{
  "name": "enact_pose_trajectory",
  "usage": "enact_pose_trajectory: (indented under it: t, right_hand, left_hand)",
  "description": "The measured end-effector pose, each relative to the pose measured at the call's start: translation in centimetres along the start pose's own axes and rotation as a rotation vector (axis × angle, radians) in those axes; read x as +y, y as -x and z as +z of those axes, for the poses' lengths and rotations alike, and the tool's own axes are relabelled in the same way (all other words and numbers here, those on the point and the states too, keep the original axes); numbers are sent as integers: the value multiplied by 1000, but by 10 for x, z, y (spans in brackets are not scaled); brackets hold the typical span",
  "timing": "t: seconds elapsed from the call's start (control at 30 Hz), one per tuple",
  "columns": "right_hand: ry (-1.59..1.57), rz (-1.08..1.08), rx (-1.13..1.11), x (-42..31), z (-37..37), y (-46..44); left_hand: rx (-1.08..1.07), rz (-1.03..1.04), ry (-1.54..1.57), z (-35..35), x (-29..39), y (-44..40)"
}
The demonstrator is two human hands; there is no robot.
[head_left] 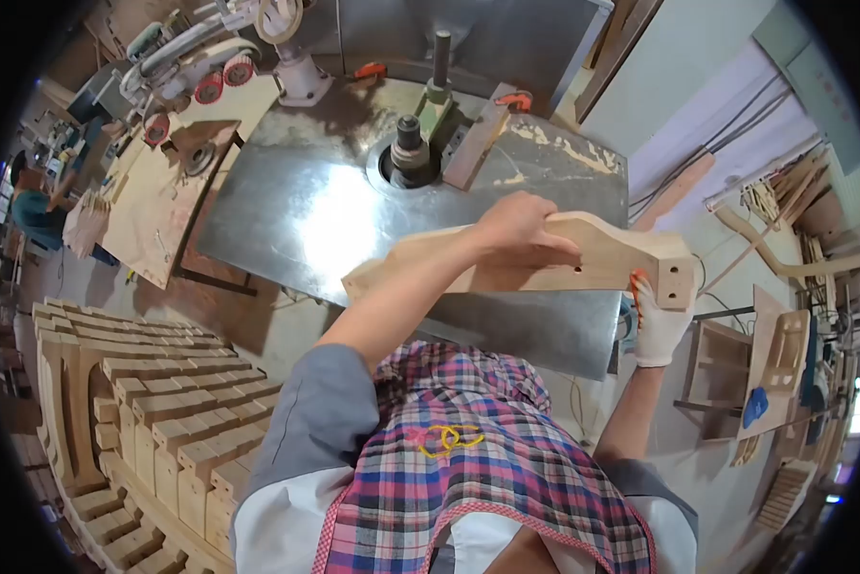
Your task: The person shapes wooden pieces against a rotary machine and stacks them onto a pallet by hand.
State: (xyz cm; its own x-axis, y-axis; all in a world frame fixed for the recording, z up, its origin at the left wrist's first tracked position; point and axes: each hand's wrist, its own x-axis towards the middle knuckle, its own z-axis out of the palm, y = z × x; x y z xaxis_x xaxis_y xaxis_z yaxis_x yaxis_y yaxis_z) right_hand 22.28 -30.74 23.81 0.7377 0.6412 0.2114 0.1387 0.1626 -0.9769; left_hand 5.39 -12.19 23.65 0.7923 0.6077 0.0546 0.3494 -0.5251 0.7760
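Note:
A shaped wooden board (614,256) with a wavy top edge and drilled holes is held on edge over the front of a metal machine table (267,201). My bare left hand (521,228) grips its upper edge near the middle, with the thumb against the near face. At the right end, my right hand (661,323), in a white glove with orange-red on it, is closed round the lower corner. Beyond the board stands the machine's dark upright spindle (410,153), apart from the wood. My left forearm crosses in front of the board's left part.
A wooden fence strip (478,143) with an orange clamp (514,100) lies right of the spindle. Stacked wooden parts (176,411) fill the lower left. A person (38,206) is at far left. A wooden rack (717,364) stands at right.

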Motion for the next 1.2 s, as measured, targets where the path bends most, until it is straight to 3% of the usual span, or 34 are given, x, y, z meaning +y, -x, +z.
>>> enact_pose_trajectory:
  t: [0.07,0.2,0.23,0.27,0.33,0.37,0.43,0.47,0.53,0.67,0.9,1.03,1.2]
  right_hand:
    - [26,47,77,34,-27,1]
    - [106,314,329,128,-55,-12]
    - [113,330,319,143,-62,-12]
    - [137,425,313,156,-70,-11]
    - [179,610,302,179,-81,-12]
    - [198,703,297,190,-85,-12]
    - [260,844,276,205,-93,-16]
    - [299,882,257,211,-96,-18]
    - [382,917,210,219,-101,-24]
    - [468,870,154,235,-100,-44]
    - [394,534,248,274,-100,-110]
    - [495,718,-14,276,-105,-148]
    - [629,870,-116,248,-88,-169]
  left_hand:
    - [-22,3,8,43,-10,-6]
    - [553,465,-81,132,-68,0]
    - [334,167,66,122,-55,40]
    - [-7,-39,20,120,-69,64]
    - [-328,-648,635,91,-89,106]
    - [-281,-978,863,102,-125,121]
    - [67,-1226,1215,108,-177,143]
    - [66,-1227,1212,109,-190,143]
    - [339,-1186,1328,109,-204,138]
    - [411,-1152,1246,118,-211,104]
    - [403,-1131,1215,110,-227,34]
    - [390,-1173,1164,100,-235,10]
    - [373,-1176,1166,88,-245,-11]
